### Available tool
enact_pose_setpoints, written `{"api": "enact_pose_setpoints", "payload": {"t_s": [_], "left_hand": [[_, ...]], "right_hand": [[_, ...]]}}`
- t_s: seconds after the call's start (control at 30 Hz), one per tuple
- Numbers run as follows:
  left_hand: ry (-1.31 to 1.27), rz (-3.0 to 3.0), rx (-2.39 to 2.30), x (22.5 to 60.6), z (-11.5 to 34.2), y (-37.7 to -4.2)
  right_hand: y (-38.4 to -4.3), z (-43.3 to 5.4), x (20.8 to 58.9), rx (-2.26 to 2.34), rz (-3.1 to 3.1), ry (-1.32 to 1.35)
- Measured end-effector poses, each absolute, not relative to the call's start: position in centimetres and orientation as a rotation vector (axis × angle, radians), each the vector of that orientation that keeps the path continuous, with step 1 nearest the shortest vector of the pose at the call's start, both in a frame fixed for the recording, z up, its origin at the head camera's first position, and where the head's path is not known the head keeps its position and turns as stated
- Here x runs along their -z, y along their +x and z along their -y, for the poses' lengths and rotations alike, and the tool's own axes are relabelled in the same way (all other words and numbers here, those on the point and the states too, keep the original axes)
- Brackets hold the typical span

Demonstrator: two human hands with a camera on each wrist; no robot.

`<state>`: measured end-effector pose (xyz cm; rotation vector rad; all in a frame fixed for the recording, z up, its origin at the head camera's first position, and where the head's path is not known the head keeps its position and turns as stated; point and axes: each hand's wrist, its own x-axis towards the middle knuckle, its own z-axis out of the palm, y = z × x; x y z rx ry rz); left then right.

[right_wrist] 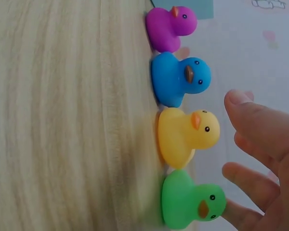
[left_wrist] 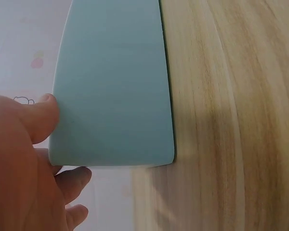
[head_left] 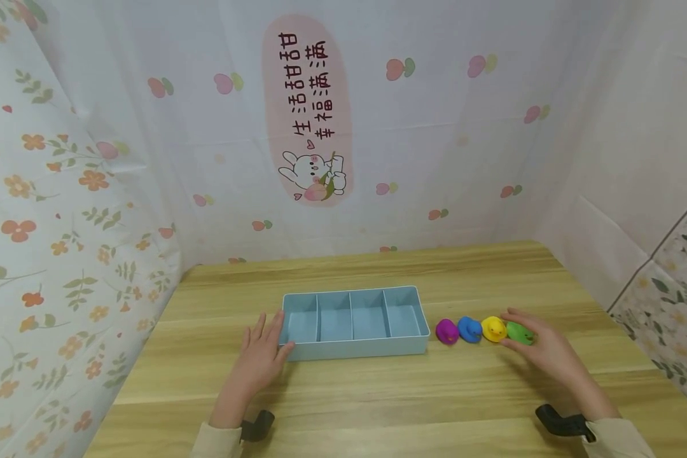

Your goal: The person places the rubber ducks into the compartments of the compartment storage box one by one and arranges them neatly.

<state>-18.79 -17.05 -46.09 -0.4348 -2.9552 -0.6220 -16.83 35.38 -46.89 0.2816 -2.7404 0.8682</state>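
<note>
A light blue tray (head_left: pixel 355 348) with a row of compartments stands on the table. My left hand (head_left: pixel 261 357) lies at its left end, fingers extended and spread; in the left wrist view the thumb (left_wrist: pixel 44 114) touches the tray's front upper corner. To the tray's right, toy ducks form a row: purple (right_wrist: pixel 167 30), blue (right_wrist: pixel 176 79), yellow (right_wrist: pixel 178 137) and green (right_wrist: pixel 183 202). Over the yellow and green ducks hovers my right hand (head_left: pixel 544 348), thumb and fingers apart with nothing gripped. One finger overlaps the green duck's edge in the right wrist view; contact is unclear.
The wood-grain table (head_left: pixel 343 394) has a patterned cloth (head_left: pixel 435 127) behind it and more cloth at both sides. Black wrist straps (head_left: pixel 257 426) show at both cuffs. The purple duck sits close to the tray's right end.
</note>
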Motion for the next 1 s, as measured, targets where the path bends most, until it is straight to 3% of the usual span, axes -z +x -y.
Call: {"api": "enact_pose_setpoints", "payload": {"t_s": [0.67, 1.0], "left_hand": [[-0.442, 2.899, 0.615, 46.4, 17.0, -18.7], [-0.430, 2.883, 0.645, 46.8, 17.0, -18.6]], "right_hand": [[-16.1, -37.3, 47.4, -0.929, 2.794, 0.047], [-16.3, -37.7, 48.0, -0.941, 2.806, 0.056]]}}
